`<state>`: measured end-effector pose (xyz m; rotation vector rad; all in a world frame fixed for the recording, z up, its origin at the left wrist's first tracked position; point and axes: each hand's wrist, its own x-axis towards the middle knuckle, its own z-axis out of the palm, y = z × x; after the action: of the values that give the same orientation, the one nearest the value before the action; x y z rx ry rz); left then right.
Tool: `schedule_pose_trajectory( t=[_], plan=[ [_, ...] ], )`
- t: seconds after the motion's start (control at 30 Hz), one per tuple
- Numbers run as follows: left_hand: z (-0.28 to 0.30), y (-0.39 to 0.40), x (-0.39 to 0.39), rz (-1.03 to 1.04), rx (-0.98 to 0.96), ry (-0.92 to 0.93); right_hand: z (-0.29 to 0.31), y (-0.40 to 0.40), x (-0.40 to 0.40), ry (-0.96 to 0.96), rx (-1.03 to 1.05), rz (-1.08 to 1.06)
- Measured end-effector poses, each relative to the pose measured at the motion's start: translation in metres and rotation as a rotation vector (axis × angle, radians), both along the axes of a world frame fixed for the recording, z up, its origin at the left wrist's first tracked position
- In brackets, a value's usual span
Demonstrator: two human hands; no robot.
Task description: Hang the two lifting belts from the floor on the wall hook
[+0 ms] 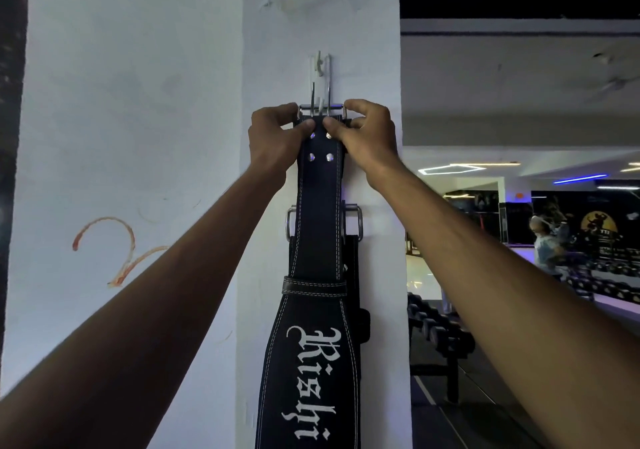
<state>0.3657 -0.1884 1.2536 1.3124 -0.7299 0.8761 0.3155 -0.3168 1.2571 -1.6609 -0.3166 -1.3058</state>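
black belt (317, 220) pinched at its buckle (322, 109) by left hand (273, 139) and right hand (369, 137); hook (320, 64) above; second belt (353, 261) mostly hidden behind.

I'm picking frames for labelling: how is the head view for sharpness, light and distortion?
Head view: the lettered belt and both hands, left and right, are sharp; the wall hook is pale against the white pillar; the background gym is dim and smeared; wide-angle stretch flares the forearms.

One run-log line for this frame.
left hand: grips front belt buckle | right hand: same | wall hook: prongs on | second belt: behind
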Motion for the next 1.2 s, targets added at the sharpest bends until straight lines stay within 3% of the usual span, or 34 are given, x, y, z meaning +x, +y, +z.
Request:
schedule_pose_trajectory(
  t=[0.3, 0.5, 0.8, 1.03, 1.2],
  plan=[
    [-0.011, 0.011, 0.008, -0.119, 0.122, -0.003, -0.007, 0.008, 0.001, 0.004, 0.102, -0.029],
    [0.0, 0.005, 0.001, 0.009, 0.027, 0.055, -0.001, 0.012, 0.002, 0.075, 0.16, -0.085],
    [-0.003, 0.0, -0.007, 0.034, -0.055, 0.146, -0.001, 0.016, -0.006, 0.066, 0.149, -0.133],
    [-0.046, 0.006, -0.025, 0.097, -0.062, 0.053, -0.056, 0.012, -0.01, -0.029, 0.034, -0.07],
    [-0.076, 0.014, -0.031, -0.226, 0.043, 0.096, -0.091, 0.007, -0.014, -0.121, -0.018, -0.009]
  ],
)
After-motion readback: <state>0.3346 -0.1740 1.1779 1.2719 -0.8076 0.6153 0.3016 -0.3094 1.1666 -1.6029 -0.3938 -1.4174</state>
